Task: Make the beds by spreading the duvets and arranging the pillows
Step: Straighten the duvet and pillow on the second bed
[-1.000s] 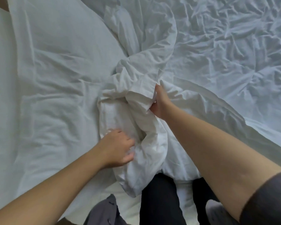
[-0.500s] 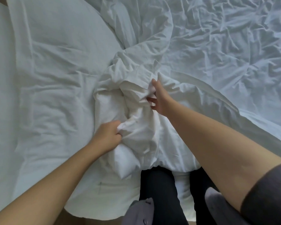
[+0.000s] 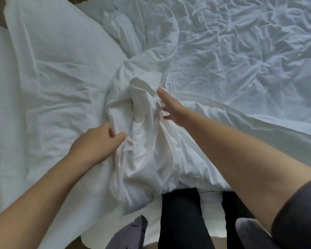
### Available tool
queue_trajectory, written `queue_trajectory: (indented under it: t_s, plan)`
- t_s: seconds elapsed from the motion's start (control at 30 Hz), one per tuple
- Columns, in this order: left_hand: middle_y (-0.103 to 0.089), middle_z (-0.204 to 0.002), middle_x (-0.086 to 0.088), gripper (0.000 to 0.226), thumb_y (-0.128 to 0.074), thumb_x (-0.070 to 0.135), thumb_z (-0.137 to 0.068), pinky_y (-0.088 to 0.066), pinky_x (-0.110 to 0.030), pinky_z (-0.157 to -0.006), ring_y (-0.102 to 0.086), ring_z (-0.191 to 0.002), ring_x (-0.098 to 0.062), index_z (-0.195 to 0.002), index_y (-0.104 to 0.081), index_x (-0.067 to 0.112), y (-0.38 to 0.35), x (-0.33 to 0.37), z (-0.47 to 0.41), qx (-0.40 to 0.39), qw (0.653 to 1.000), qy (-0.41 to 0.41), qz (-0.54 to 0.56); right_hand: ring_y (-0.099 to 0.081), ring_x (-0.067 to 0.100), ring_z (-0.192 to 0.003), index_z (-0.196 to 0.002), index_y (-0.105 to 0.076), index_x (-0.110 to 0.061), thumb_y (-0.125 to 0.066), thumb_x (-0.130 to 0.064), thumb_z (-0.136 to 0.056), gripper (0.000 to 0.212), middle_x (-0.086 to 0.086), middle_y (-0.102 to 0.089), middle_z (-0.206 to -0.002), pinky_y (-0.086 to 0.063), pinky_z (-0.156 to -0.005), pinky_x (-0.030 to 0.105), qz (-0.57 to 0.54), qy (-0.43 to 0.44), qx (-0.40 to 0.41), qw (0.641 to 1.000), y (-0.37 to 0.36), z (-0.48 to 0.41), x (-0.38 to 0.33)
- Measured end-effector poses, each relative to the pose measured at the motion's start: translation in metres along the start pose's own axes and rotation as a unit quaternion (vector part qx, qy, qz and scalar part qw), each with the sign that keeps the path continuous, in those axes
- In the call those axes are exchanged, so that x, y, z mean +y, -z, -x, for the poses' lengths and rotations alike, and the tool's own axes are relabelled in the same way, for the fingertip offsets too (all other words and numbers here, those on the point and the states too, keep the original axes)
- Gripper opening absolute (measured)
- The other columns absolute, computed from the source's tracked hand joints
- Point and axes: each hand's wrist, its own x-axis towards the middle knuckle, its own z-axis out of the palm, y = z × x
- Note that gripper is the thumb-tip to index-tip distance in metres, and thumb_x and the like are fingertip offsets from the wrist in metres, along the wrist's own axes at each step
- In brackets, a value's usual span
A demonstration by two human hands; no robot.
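A white duvet [image 3: 144, 150] is bunched into a twisted heap in the middle of the bed, trailing down over the near edge. My left hand [image 3: 97, 142] is at the heap's left side, thumb and fingers closed on a fold. My right hand [image 3: 171, 108] lies against the heap's right side with fingers apart, the fingertips partly hidden in the cloth. A large white pillow [image 3: 52, 44] rests at the upper left, touching the heap.
A wrinkled white sheet [image 3: 250, 51] covers the bed to the right. My legs in dark trousers [image 3: 181, 221] and grey socks [image 3: 250, 232] are at the near bed edge. A grey cloth [image 3: 131, 236] lies on the floor beside them.
The bunched duvet has been drawn higher and tighter. My left hand moved up and took hold of a fold, while my right hand's fingers spread against the heap.
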Motion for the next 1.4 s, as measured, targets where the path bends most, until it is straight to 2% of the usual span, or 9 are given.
queue_trajectory:
  t_s: [0.1, 0.3, 0.47, 0.57, 0.73, 0.93, 1.1, 1.23, 1.4]
  plan:
    - [-0.058, -0.079, 0.003, 0.026, -0.053, 0.046, -0.085, -0.04, -0.032, -0.064, -0.056, -0.075, -0.022, -0.087, -0.051, 0.02, 0.0, 0.054, -0.012, 0.156, 0.977, -0.122, -0.081, -0.039, 0.022, -0.136, -0.151, -0.027, -0.034, -0.038, -0.061, -0.096, 0.062, -0.008, -0.03, -0.155, -0.037, -0.105, 0.047, 0.039, -0.002, 0.04, 0.998, 0.044, 0.017, 0.011]
    - [-0.059, -0.109, -0.004, 0.025, -0.051, 0.024, -0.09, -0.04, -0.032, -0.072, -0.056, -0.099, -0.026, -0.113, -0.052, 0.015, -0.065, 0.171, -0.057, 0.057, 0.937, -0.299, -0.169, -0.045, 0.023, -0.132, -0.147, -0.038, -0.018, -0.053, -0.039, -0.096, 0.057, 0.006, -0.046, -0.146, -0.032, -0.104, 0.029, 0.25, 0.0, 0.16, 0.955, 0.135, 0.052, 0.042]
    - [-0.041, -0.138, -0.009, 0.059, -0.057, 0.012, -0.087, -0.036, -0.042, -0.099, -0.037, -0.129, -0.029, -0.141, -0.033, 0.017, -0.151, 0.228, -0.114, -0.026, 0.914, -0.309, -0.264, -0.028, 0.022, -0.143, -0.149, -0.027, -0.028, -0.059, -0.044, -0.088, 0.071, 0.0, -0.033, -0.154, -0.013, -0.116, 0.057, 0.58, -0.058, 0.2, 0.788, 0.236, 0.095, 0.091]
    - [-0.02, -0.156, -0.008, 0.08, -0.062, 0.027, -0.088, -0.014, -0.054, -0.116, -0.011, -0.147, -0.027, -0.152, -0.014, 0.02, -0.186, 0.256, -0.144, -0.038, 0.897, -0.337, -0.285, -0.032, 0.022, -0.141, -0.15, -0.019, -0.035, -0.069, -0.052, -0.078, 0.089, -0.002, -0.036, -0.151, -0.017, -0.114, 0.055, 0.606, -0.116, 0.161, 0.77, 0.318, 0.115, 0.111]
    - [-0.059, -0.125, -0.007, 0.043, -0.06, 0.043, -0.083, -0.042, -0.036, -0.09, -0.055, -0.115, -0.028, -0.121, -0.054, 0.024, -0.207, 0.274, -0.172, -0.026, 0.88, -0.352, -0.317, -0.061, 0.019, -0.105, -0.116, -0.061, -0.023, -0.084, -0.032, -0.062, 0.059, 0.003, -0.067, -0.115, -0.047, -0.084, 0.025, 0.581, -0.273, -0.073, 0.763, 0.423, 0.127, 0.118]
    - [-0.065, -0.103, -0.011, 0.011, -0.052, 0.032, -0.084, -0.042, -0.035, -0.07, -0.062, -0.094, -0.034, -0.09, -0.055, 0.023, -0.143, 0.261, -0.181, 0.176, 0.944, -0.213, -0.177, -0.06, 0.032, -0.101, -0.103, -0.062, -0.018, -0.065, -0.036, -0.086, 0.025, 0.011, -0.063, -0.099, -0.04, -0.073, 0.033, 0.589, -0.001, 0.177, 0.788, 0.46, 0.076, 0.031]
    - [-0.046, -0.125, -0.03, 0.051, -0.06, 0.018, -0.081, -0.038, -0.058, -0.097, -0.046, -0.117, -0.046, -0.125, -0.042, 0.002, -0.11, 0.283, -0.205, 0.357, 0.93, -0.042, -0.079, -0.051, 0.029, -0.12, -0.122, -0.06, -0.024, -0.051, -0.031, -0.097, 0.027, 0.005, -0.06, -0.126, -0.033, -0.094, 0.04, 0.585, 0.205, 0.387, 0.682, 0.443, 0.014, -0.043]
    - [0.005, -0.161, -0.012, 0.087, -0.052, 0.046, -0.087, 0.002, -0.065, -0.111, 0.007, -0.147, -0.034, -0.154, -0.004, 0.022, -0.185, 0.335, -0.197, 0.269, 0.95, -0.118, -0.104, -0.013, 0.029, -0.147, -0.151, -0.021, -0.029, -0.036, -0.042, -0.099, 0.056, 0.004, -0.02, -0.159, -0.004, -0.115, 0.058, 0.641, 0.073, 0.303, 0.702, 0.433, -0.022, 0.023]
    - [0.013, -0.161, -0.009, 0.088, -0.041, 0.062, -0.087, 0.002, -0.071, -0.108, 0.014, -0.147, -0.033, -0.154, 0.006, 0.029, -0.261, 0.359, -0.217, 0.235, 0.956, -0.118, -0.127, 0.0, 0.03, -0.15, -0.155, -0.01, -0.027, -0.018, -0.051, -0.093, 0.067, 0.003, -0.007, -0.163, 0.013, -0.113, 0.058, 0.664, 0.124, 0.285, 0.68, 0.45, -0.049, 0.089]
